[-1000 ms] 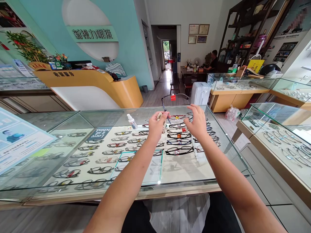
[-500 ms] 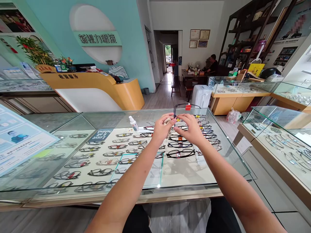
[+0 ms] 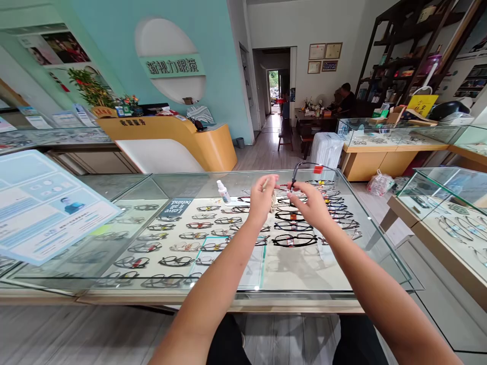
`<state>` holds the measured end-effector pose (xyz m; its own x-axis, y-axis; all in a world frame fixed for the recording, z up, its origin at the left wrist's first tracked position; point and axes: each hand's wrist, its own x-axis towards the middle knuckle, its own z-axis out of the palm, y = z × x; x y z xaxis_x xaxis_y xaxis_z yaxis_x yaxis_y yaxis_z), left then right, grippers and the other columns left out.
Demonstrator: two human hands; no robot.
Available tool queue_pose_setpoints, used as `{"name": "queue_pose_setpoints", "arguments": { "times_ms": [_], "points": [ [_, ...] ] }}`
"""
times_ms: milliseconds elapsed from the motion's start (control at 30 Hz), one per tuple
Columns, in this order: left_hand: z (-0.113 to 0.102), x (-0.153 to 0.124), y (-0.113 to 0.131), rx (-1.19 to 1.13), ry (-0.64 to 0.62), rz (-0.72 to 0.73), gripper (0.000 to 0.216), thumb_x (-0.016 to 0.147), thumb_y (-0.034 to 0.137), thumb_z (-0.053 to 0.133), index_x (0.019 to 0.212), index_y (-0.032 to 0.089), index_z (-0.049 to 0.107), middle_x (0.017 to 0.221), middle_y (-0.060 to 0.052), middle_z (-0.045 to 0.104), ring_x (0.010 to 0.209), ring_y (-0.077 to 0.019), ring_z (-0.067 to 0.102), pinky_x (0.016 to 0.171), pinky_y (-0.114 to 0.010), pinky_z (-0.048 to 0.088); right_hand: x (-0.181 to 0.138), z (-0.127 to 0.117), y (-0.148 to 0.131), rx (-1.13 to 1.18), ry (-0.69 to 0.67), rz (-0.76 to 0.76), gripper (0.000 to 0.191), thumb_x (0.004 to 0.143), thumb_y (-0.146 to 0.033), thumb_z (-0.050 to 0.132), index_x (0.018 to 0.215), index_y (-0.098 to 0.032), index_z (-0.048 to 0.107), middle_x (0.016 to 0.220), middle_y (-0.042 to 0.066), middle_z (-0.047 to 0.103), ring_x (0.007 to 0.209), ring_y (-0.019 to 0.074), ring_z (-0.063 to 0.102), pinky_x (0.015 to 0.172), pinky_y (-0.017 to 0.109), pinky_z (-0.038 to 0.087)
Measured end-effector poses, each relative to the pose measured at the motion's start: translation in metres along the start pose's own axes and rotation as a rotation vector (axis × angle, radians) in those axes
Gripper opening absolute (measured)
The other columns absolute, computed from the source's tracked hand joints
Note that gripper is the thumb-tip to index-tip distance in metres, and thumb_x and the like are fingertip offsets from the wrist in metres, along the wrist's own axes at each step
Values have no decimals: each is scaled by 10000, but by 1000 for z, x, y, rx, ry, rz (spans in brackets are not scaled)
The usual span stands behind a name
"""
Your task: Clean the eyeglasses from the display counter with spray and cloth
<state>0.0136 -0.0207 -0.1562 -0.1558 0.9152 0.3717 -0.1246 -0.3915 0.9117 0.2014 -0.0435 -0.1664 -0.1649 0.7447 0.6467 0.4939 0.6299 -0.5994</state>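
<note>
My right hand (image 3: 312,204) pinches dark-framed eyeglasses (image 3: 294,174) above the glass display case (image 3: 304,299). One temple arcs up and to the right, with a red tag (image 3: 318,169) hanging on it. My left hand (image 3: 261,202), just left of the glasses and apart from them, is closed around a crumpled beige cloth (image 3: 273,204). Beyond my left hand, a white spray bottle (image 3: 222,191) stands on the case. Under the glass lie rows of eyeglasses (image 3: 294,239) with small coloured tags, partly hidden by my hands and forearms.
A tilted blue-white leaflet (image 3: 49,203) stands at the left. Behind the case are a yellow reception counter (image 3: 220,147) and a wrapped suitcase (image 3: 326,149). Another glass case (image 3: 452,213) stands to the right. A person (image 3: 346,99) sits at a table in the back.
My left hand, which was at the glasses beside my right hand, has drawn away to the left with the cloth. The view has turned slightly left.
</note>
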Motion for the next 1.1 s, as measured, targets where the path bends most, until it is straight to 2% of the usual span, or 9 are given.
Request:
{"name": "queue_pose_setpoints", "arguments": {
  "times_ms": [100,200,300,400,633,767,900,1000,1100],
  "points": [
    [-13,16,3,-125,298,-90,522,957,534,824,1364,253,656,1025,-42,771,766,-153,718,643,-251,526,2,-6,1,17,43,27,365,1069,-516,637,1288,-267,788,1269,115,841,1144,319,753,1056,523,582],
    [-37,34,8,-226,553,-154,734,1005,447,784,1614,293,404,1074,-17,764,703,-126,688,523,-228,448,5,-11,3,21,80,55,391,1075,-549,613,1273,-268,800,1252,110,846,1110,319,748,1036,528,574],
    [-62,48,7,-294,687,-237,836,1036,390,764,1689,341,245,1120,0,764,689,-107,694,467,-214,396,5,-11,5,25,93,64,422,1075,-555,611,1321,-262,791,1244,108,844,1111,323,742,1039,539,560],
    [-79,59,1,-362,745,-353,812,1052,362,756,1670,350,229,1057,28,755,668,-98,724,504,-195,437,5,-11,7,7,93,64,421,1076,-543,612,1333,-260,790,1230,107,846,1095,324,731,1032,541,552],
    [-94,70,-21,-393,708,-519,368,1002,298,819,1280,244,583,841,49,642,599,-124,746,478,-183,413,6,-13,7,-28,98,37,358,1072,-506,620,1267,-267,802,1238,103,856,1051,320,729,1025,542,544],
    [-100,73,-23,-384,704,-534,310,955,272,864,1124,236,606,829,45,622,622,-125,753,513,-186,466,6,-14,6,-27,103,41,338,1069,-502,624,1247,-275,800,1309,96,850,1069,323,732,1013,539,550],
    [-96,71,-12,-372,679,-458,270,946,214,838,1099,224,616,976,1,741,738,-108,780,522,-170,448,7,-15,4,-22,115,38,338,1071,-496,620,1244,-266,798,1314,92,850,1076,322,730,1032,541,550],
    [-82,64,-3,-307,542,-324,358,816,212,927,1071,211,675,1070,-26,804,742,-100,746,477,-182,380,8,-17,2,-18,115,48,359,1073,-494,617,1269,-254,797,1262,96,856,1072,320,731,1025,536,552],
    [-63,52,5,-206,328,-197,388,758,338,957,1049,180,754,864,-30,784,640,-112,652,474,-215,374,8,-18,1,-19,111,59,364,1079,-498,605,1284,-263,793,1276,97,852,1099,323,734,1031,536,556]
  ]
}}
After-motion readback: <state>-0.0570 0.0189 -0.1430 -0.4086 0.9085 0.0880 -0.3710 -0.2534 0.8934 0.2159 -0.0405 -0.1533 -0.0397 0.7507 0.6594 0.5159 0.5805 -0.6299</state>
